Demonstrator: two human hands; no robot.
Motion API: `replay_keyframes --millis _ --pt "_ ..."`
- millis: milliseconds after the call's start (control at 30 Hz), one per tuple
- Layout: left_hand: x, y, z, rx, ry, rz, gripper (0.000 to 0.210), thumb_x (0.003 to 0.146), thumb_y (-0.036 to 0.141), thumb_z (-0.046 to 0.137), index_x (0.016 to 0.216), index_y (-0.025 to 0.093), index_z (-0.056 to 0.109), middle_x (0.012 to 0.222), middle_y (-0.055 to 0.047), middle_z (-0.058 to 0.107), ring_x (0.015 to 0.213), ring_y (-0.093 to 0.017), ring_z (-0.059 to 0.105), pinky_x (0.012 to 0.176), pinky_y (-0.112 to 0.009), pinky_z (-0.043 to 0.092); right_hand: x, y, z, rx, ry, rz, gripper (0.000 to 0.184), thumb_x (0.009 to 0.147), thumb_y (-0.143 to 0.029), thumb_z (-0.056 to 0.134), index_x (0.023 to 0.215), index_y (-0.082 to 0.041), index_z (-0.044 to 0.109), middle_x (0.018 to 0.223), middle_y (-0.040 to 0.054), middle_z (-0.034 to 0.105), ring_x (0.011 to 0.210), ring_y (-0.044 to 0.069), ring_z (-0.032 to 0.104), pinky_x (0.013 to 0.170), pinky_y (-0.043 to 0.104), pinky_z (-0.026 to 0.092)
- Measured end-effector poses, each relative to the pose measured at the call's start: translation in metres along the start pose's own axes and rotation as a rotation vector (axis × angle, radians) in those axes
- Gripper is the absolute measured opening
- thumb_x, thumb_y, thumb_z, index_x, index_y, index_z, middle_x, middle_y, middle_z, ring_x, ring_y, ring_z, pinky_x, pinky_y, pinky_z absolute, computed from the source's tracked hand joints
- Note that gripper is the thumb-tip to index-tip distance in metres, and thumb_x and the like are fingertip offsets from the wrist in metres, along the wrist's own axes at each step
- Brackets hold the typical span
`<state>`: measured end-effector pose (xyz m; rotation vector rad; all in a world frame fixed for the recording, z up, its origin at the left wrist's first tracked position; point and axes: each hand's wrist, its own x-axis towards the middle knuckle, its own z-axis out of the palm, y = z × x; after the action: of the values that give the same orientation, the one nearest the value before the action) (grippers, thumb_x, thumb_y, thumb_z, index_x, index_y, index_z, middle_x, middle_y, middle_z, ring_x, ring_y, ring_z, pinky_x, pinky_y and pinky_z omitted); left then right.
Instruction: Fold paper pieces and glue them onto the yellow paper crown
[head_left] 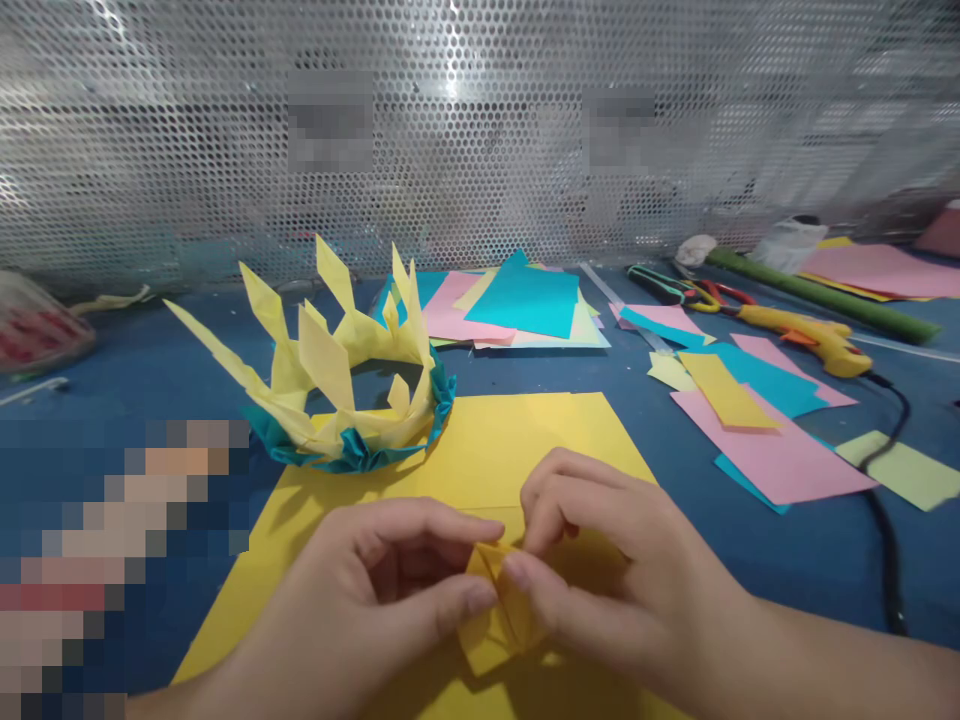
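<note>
So it looks like a folding or creasing step is in hand. The small folded piece of golden-yellow paper (pixel 487 640) sits at the bottom centre of the frame, pinched by both hands. The left hand (pixel 405 575) has its thumb on the face and a fingertip at the top edge; the right hand (pixel 607 560) nips the upper right part between thumb and finger. A slanted fold line runs between the 2 thumbs. My read: the next move calls for a steady left pinch while the right thumb presses the crease flat, and light pressure, since thin paper could skew.

As for edges, the big bright-yellow rectangular sheet (pixel 525 430) lies under the work. Its far edge crosses mid-frame, and its right edge slants down behind the right hand. The pale-yellow spiky paper ring with teal trim (pixel 326 360) overlaps its upper left corner, so that's the side to watch. There's bare sheet just beyond the fingers, plus a strip of dark blue surface (pixel 675 450) before the pink paper rectangle (pixel 772 455) at right. The black cable (pixel 889 540) is well apart from the fingers, lower right.
</note>
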<state>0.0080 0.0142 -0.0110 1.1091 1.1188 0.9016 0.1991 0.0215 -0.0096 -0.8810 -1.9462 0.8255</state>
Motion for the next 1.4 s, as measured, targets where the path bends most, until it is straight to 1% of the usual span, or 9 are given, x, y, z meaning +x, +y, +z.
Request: replay_keyframes --millis 133,267,433,533,633,800,1033,1267,1400 --pt "-0.001 0.003 -0.002 -0.029 -0.001 0.001 0.017 0.059 0.009 0.083 0.067 0.024 0.082 0.059 0.003 0.075 0.051 -0.009 0.063 0.049 -0.014 0.051 -0.001 0.001 0.001 0.010 -0.067 0.014 0.020 0.084 -0.013 0.063 0.069 -0.019 0.053 0.074 -0.0009 0.058 0.069 0.010 0.057 0.061 0.019 0.046" --pt "-0.001 0.008 -0.002 0.012 0.010 0.005 0.015 0.059 0.010 0.082 0.060 0.025 0.081 0.055 0.003 0.074 0.049 -0.007 0.060 0.047 -0.010 0.047 -0.004 0.002 0.003 0.047 -0.126 0.031 0.018 0.085 -0.016 0.062 0.072 -0.020 0.051 0.076 0.0000 0.060 0.070 0.012 0.056 0.062 0.022 0.045" --pt "-0.003 0.011 -0.003 0.067 0.121 0.025 0.009 0.058 0.017 0.081 0.053 0.023 0.078 0.048 0.003 0.069 0.045 -0.007 0.058 0.044 -0.011 0.046 0.000 -0.001 0.002 0.141 -0.129 0.329 0.019 0.080 -0.029 0.068 0.087 -0.021 0.053 0.073 -0.0035 0.054 0.062 0.012 0.049 0.053 0.023 0.040" --pt "-0.003 0.013 -0.004 0.066 0.201 0.039 0.006 0.055 0.019 0.082 0.055 0.024 0.079 0.052 0.002 0.072 0.048 -0.009 0.062 0.046 -0.011 0.049 0.004 -0.004 0.002 0.063 -0.180 0.398 0.025 0.077 -0.036 0.071 0.074 -0.021 0.051 0.061 -0.0060 0.045 0.054 0.011 0.039 0.047 0.023 0.030" --pt "-0.001 0.013 -0.004 0.048 0.193 0.060 0.009 0.054 0.016 0.082 0.054 0.023 0.077 0.053 0.003 0.073 0.049 -0.010 0.065 0.048 -0.011 0.051 0.006 -0.005 0.001 0.046 -0.212 0.411 0.028 0.079 -0.033 0.066 0.064 -0.021 0.046 0.056 -0.0058 0.045 0.052 0.010 0.039 0.047 0.023 0.029" --pt "0.001 0.011 -0.002 0.005 0.132 0.149 0.018 0.058 0.007 0.080 0.056 0.025 0.077 0.057 0.004 0.076 0.054 -0.010 0.071 0.053 -0.009 0.054 0.003 -0.004 0.001 0.285 -0.197 0.508 0.016 0.078 -0.028 0.070 0.078 -0.021 0.055 0.068 -0.0037 0.057 0.059 0.012 0.052 0.052 0.022 0.040" --pt "-0.004 0.006 -0.004 -0.002 0.063 0.193 0.028 0.061 0.002 0.077 0.058 0.029 0.079 0.064 0.004 0.080 0.061 -0.012 0.076 0.060 -0.011 0.058 0.002 -0.002 0.001 0.509 -0.132 0.553 0.029 0.072 -0.036 0.085 0.076 -0.020 0.061 0.073 -0.0023 0.063 0.066 0.012 0.054 0.059 0.023 0.043" --pt "-0.002 0.006 -0.005 -0.005 0.052 0.156 0.026 0.059 0.002 0.078 0.056 0.029 0.079 0.063 0.004 0.080 0.059 -0.013 0.076 0.058 -0.011 0.058 0.004 -0.013 0.002 0.443 -0.085 0.669 0.044 0.066 -0.050 0.085 0.062 -0.020 0.054 0.056 -0.0040 0.052 0.053 0.010 0.044 0.048 0.021 0.033" --pt "-0.005 0.004 -0.009 -0.013 0.087 0.100 0.018 0.062 0.011 0.084 0.058 0.027 0.078 0.063 0.003 0.079 0.059 -0.011 0.073 0.057 -0.011 0.056 0.004 -0.010 0.002 0.417 -0.103 0.606 0.034 0.071 -0.044 0.081 0.073 -0.019 0.059 0.063 -0.0028 0.055 0.056 0.011 0.048 0.050 0.022 0.038"
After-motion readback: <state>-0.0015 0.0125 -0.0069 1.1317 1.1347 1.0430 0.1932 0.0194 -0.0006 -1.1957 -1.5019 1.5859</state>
